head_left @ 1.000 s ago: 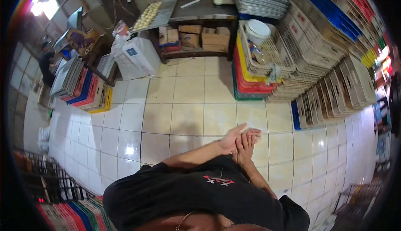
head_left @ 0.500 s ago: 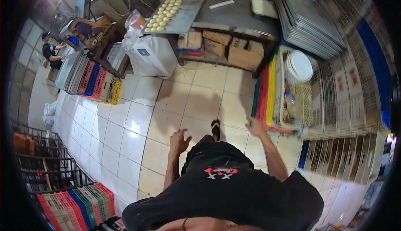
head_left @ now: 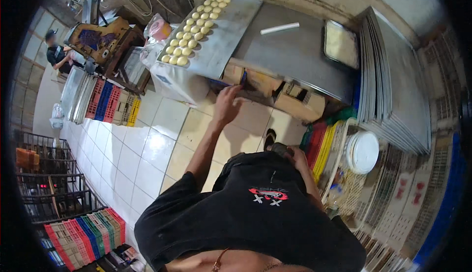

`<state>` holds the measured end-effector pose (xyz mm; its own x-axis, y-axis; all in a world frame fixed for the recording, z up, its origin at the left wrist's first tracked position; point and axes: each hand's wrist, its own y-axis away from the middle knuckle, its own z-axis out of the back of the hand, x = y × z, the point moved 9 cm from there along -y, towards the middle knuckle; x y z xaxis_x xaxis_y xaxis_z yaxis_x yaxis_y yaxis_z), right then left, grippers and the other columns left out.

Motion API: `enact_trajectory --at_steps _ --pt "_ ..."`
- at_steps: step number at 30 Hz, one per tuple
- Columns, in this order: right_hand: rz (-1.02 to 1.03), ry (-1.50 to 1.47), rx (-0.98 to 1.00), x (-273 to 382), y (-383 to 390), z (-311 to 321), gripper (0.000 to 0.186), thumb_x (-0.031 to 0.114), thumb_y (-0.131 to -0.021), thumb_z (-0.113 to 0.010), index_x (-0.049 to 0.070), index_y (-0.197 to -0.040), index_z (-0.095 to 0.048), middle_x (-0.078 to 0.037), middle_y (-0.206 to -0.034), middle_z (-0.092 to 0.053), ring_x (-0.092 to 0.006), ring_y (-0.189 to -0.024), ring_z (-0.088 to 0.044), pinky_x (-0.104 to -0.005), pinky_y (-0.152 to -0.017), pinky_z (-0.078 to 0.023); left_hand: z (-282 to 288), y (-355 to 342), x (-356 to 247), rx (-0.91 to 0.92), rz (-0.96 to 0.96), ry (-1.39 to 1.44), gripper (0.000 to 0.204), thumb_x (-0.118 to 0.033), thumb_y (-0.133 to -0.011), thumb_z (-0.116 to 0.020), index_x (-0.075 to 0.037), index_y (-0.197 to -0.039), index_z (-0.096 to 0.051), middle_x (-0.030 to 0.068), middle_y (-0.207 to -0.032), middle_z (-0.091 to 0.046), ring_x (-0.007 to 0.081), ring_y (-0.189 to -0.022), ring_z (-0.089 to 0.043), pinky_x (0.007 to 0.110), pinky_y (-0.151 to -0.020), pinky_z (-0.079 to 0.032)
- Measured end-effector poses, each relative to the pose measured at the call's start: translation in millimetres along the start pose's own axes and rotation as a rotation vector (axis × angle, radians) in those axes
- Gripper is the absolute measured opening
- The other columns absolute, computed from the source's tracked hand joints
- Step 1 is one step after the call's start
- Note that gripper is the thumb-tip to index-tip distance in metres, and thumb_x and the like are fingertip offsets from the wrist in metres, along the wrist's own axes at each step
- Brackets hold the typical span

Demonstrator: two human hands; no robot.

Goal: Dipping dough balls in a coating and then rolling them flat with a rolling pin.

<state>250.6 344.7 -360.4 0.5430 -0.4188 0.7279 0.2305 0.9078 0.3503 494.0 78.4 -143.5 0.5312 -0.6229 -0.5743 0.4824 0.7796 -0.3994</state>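
Note:
My left hand is raised just below the front edge of a metal tray of pale, round dough pieces, its fingers apart and holding nothing visible. Low beside my black-clothed body, my right hand is partly hidden against something dark; whether it holds anything I cannot tell. The tray lies on a metal table with a white rod and a pan of pale contents. Cardboard boxes sit under the table.
Stacked metal trays stand at right, above crates holding a white bucket. Left are a wooden machine, coloured crates and a co-worker. Wrapped sacks stand by the table; racks are at lower left.
I have moved closer to the table and its trays. My hands were clasped a second ago, then separated; the left has since risen toward the tray while the right stays low by my body.

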Motion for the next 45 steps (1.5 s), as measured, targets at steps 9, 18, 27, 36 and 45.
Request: enact_trajectory --at_steps 9,18,27,36,45 --pt "0.265 0.257 -0.055 146.4 -258.7 166.9 0.038 0.02 -0.086 -0.065 0.002 -0.118 -0.061 -0.02 -0.124 -0.058 -0.0361 -0.117 -0.053 -0.0425 -0.098 -0.043 52.6 -78.5 188.4 -0.183 0.422 -0.329 0.052 -0.011 -0.078 -0.069 -0.005 -0.127 -0.051 0.0186 -0.119 -0.054 0.0376 -0.112 -0.05 0.044 -0.095 -0.043" --pt "0.269 0.713 -0.302 235.1 -493.3 225.5 0.043 0.012 -0.087 -0.059 0.011 -0.13 -0.053 -0.014 -0.143 -0.043 -0.0309 -0.136 -0.035 -0.0527 -0.11 -0.028 72.9 -131.3 333.7 -0.157 0.493 -0.602 0.064 -0.024 -0.08 -0.071 0.001 -0.133 -0.044 0.0231 -0.123 -0.053 0.0404 -0.112 -0.05 0.047 -0.095 -0.042" --pt "0.156 0.75 -0.082 196.1 -534.7 208.8 0.044 0.006 -0.083 -0.06 0.014 -0.126 -0.054 -0.013 -0.133 -0.048 -0.0323 -0.132 -0.038 -0.0494 -0.109 -0.03 44.1 -137.6 410.7 0.01 0.516 -0.683 0.036 -0.038 -0.083 -0.067 -0.009 -0.101 -0.055 0.0165 -0.09 -0.064 0.0404 -0.076 -0.063 0.051 -0.059 -0.048" --pt "-0.032 0.128 -0.728 114.4 -330.8 262.0 0.031 0.012 -0.084 -0.065 0.005 -0.114 -0.058 -0.018 -0.109 -0.06 -0.0346 -0.095 -0.063 -0.0433 -0.077 -0.053 -115.6 -267.7 175.3 0.113 0.111 -0.061 0.037 -0.023 -0.07 -0.078 -0.013 -0.1 -0.06 0.0092 -0.086 -0.067 0.0327 -0.074 -0.067 0.042 -0.06 -0.054" --pt "-0.219 -0.156 -0.973 100.7 -250.3 275.8 0.029 0.009 -0.089 -0.066 -0.002 -0.114 -0.058 -0.016 -0.1 -0.062 -0.0229 -0.084 -0.065 -0.033 -0.071 -0.054 -324.8 -314.7 -2.7 0.732 -0.635 -0.044 0.072 -0.049 -0.068 -0.077 -0.013 -0.124 -0.053 0.0135 -0.124 -0.053 0.0373 -0.107 -0.056 0.05 -0.087 -0.047"
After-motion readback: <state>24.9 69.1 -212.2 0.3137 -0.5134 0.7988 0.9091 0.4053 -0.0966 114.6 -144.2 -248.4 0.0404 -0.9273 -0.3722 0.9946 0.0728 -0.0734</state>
